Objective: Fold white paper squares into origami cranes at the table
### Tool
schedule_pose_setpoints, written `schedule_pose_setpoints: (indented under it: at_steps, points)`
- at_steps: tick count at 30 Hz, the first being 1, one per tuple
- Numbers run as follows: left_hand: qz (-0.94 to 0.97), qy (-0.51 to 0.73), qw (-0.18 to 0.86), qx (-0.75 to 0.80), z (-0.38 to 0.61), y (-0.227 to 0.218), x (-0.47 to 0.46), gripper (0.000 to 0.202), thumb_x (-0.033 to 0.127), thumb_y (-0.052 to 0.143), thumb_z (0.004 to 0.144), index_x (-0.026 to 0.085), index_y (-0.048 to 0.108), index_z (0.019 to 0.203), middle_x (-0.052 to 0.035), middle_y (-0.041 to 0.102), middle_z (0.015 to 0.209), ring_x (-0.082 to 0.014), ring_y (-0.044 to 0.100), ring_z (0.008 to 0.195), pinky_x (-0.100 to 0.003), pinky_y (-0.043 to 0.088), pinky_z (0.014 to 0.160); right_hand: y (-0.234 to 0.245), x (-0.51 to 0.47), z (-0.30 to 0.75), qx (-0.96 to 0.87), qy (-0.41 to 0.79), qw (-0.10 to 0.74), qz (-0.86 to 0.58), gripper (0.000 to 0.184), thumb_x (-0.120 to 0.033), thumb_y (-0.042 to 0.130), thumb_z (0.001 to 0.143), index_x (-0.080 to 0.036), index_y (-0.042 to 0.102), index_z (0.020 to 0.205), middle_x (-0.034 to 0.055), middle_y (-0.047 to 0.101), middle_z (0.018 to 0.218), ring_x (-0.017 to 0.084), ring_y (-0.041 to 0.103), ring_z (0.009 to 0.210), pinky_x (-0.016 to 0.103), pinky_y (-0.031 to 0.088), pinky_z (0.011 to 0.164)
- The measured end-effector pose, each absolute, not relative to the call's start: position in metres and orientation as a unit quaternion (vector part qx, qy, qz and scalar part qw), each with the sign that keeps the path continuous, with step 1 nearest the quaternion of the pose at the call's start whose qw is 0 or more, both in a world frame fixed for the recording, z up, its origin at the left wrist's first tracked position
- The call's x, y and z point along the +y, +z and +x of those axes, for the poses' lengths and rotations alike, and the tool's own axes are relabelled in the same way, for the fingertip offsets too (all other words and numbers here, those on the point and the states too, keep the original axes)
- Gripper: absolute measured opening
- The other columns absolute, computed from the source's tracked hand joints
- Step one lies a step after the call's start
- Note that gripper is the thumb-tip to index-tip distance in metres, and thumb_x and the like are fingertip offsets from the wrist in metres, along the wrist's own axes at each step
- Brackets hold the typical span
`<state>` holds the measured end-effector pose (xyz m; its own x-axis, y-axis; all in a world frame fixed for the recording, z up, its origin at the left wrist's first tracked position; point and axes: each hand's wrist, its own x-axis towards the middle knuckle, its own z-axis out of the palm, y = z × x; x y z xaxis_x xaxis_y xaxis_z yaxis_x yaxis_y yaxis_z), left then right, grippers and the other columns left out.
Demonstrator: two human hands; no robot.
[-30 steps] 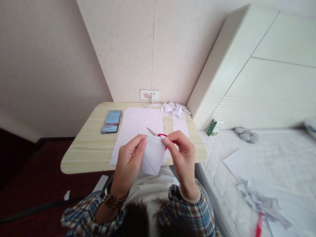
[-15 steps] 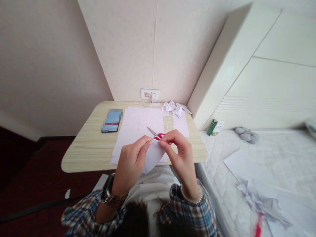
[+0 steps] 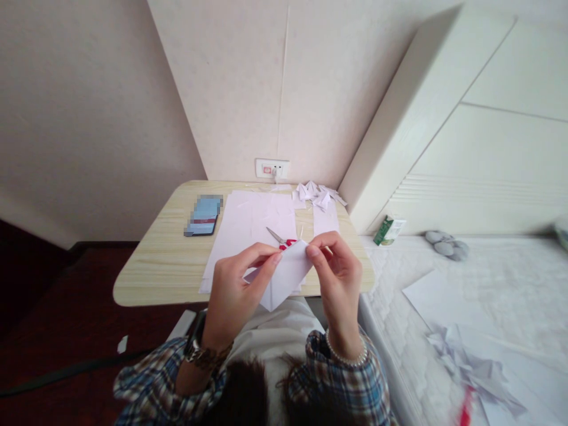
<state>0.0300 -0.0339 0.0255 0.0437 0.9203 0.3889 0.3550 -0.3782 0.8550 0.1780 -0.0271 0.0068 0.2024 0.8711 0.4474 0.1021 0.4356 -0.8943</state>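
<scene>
Because the folded white paper hangs in the air above the table's near edge, we judge that both hands are needed to keep it spread: the left hand pinches its upper left edge between thumb and fingers, while the right hand grips its upper right corner likewise. We suppose the scissors rest on the paper sheets to stay within reach, and the smartphone lies off to the left, perhaps to keep it viewable. Its screen is pixelated, so we cannot read it. The held paper covers part of the scissors' red handles, and fingers hide its gripped edges; we cannot count its layers. On the mattress, a blurred red object is cut off by the lower frame edge.
</scene>
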Motion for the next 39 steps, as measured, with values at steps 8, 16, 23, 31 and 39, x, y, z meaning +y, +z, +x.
schedule_pose_setpoints:
  at_steps: [8,16,23,31,39]
  points:
    - [0.682,0.502,0.24,0.474,0.0279,0.0263,-0.0348,0.013,0.014,0.059,0.086,0.016,0.067,0.076,0.0045,0.072,0.072,-0.0063,0.065,0.066,-0.01,0.046,0.063,0.0082,-0.027,0.1802,-0.569,0.315,0.628,-0.427,0.01,-0.021,0.061,0.088,-0.021,0.061,0.078,-0.0026,0.057,0.075,0.012,0.051,0.071,0.026,0.038,0.063]
    - [0.716,0.467,0.248,0.455,0.0277,0.0267,-0.034,0.015,0.013,0.057,0.088,0.016,0.069,0.08,0.0039,0.073,0.076,-0.0063,0.065,0.069,-0.009,0.046,0.066,0.0089,-0.0262,0.1801,-0.604,0.31,0.609,-0.412,0.009,-0.022,0.063,0.087,-0.021,0.063,0.078,-0.0021,0.06,0.077,0.013,0.053,0.074,0.027,0.04,0.065]
    - [0.718,0.464,0.26,0.45,0.0286,0.0248,-0.0325,0.01,0.016,0.061,0.086,0.016,0.069,0.08,0.0024,0.073,0.077,-0.0083,0.066,0.07,-0.012,0.047,0.067,0.0086,-0.0278,0.1808,-0.578,0.294,0.638,-0.416,0.011,-0.02,0.063,0.087,-0.021,0.062,0.076,-0.0032,0.058,0.074,0.012,0.051,0.071,0.027,0.037,0.062]
    - [0.708,0.47,0.272,0.451,0.0286,0.0259,-0.0325,0.012,0.015,0.061,0.085,0.018,0.069,0.076,0.0041,0.074,0.075,-0.0082,0.066,0.069,-0.013,0.047,0.066,0.009,-0.0287,0.1802,-0.557,0.308,0.651,-0.413,0.012,-0.022,0.063,0.087,-0.021,0.061,0.075,-0.0036,0.057,0.072,0.012,0.05,0.069,0.026,0.036,0.061]
    - [0.704,0.468,0.281,0.454,0.0278,0.0231,-0.031,0.007,0.017,0.065,0.083,0.018,0.07,0.079,0.0031,0.075,0.078,-0.0099,0.068,0.071,-0.014,0.049,0.068,0.0098,-0.0269,0.182,-0.552,0.301,0.66,-0.412,0.014,-0.022,0.062,0.088,-0.021,0.062,0.074,-0.0042,0.059,0.071,0.011,0.052,0.07,0.025,0.037,0.061]
